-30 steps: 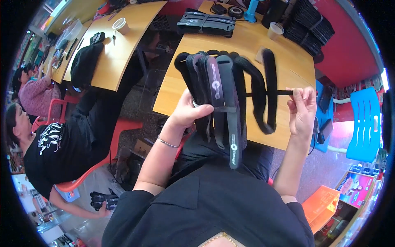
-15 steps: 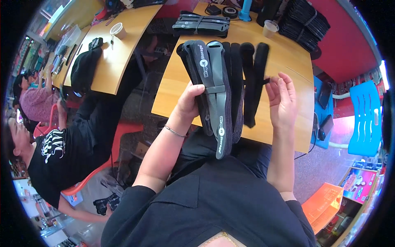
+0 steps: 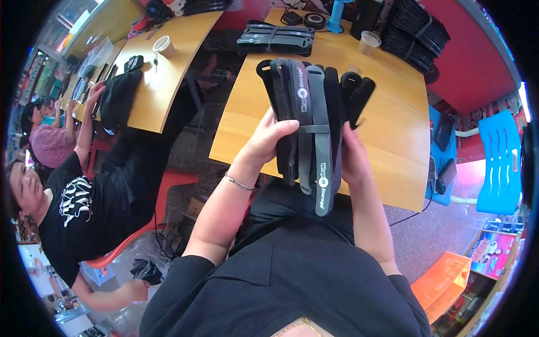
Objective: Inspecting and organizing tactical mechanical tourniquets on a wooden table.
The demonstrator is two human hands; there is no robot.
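A thick bundle of black and grey hook-and-loop straps [image 3: 321, 146] is held upright in front of me, above the near edge of the table. The straps have rounded ends with slots, and a narrow grey band crosses their middle. My left hand [image 3: 266, 139] grips the bundle's left side, thumb lying over the front by the band. Against the right side presses my right hand [image 3: 356, 160], its fingers partly hidden behind the straps. Loose black strap ends [image 3: 357, 95] fan out at the upper right of the bundle.
On the wooden table [image 3: 387, 151] lie a banded strap bundle [image 3: 275, 38], a plastic cup [image 3: 369, 42] and a black strap stack [image 3: 414, 36]. A blue chair [image 3: 498, 163] stands right. At left, a seated person [image 3: 84, 213] is beside another table [image 3: 151, 78].
My right hand has moved left and down from the loose strap at the right onto the bundle's side. The bundle has shifted slightly right. The person at left has raised an arm to the table.
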